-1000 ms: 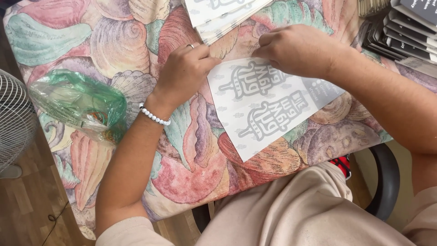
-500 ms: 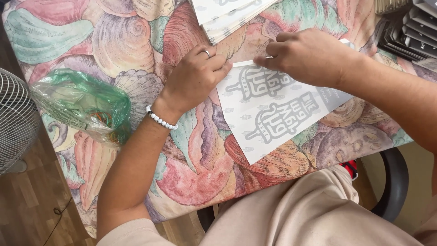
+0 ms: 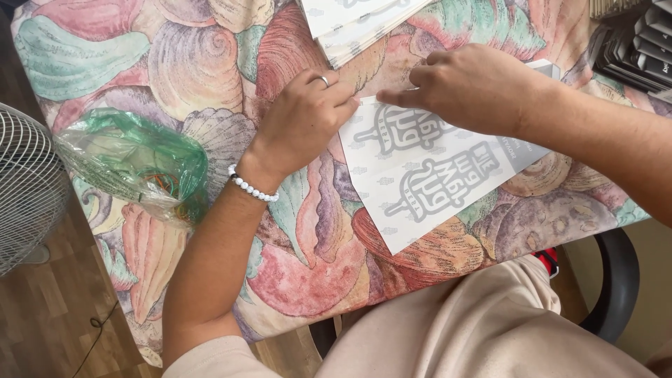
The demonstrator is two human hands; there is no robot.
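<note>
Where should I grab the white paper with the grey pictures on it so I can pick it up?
Probably the near corner of the white paper, the one pointing toward the person's lap, coming from the table's near edge. The sheet lies flat, so pinch that free corner and peel it up. The far edge is pinned under the left hand and right hand, so there is no room there.

A home, seemingly (shell-patterned tablecloth point(image 3: 210, 63); wooden floor point(image 3: 49, 315); standing fan point(image 3: 24, 189)).
</note>
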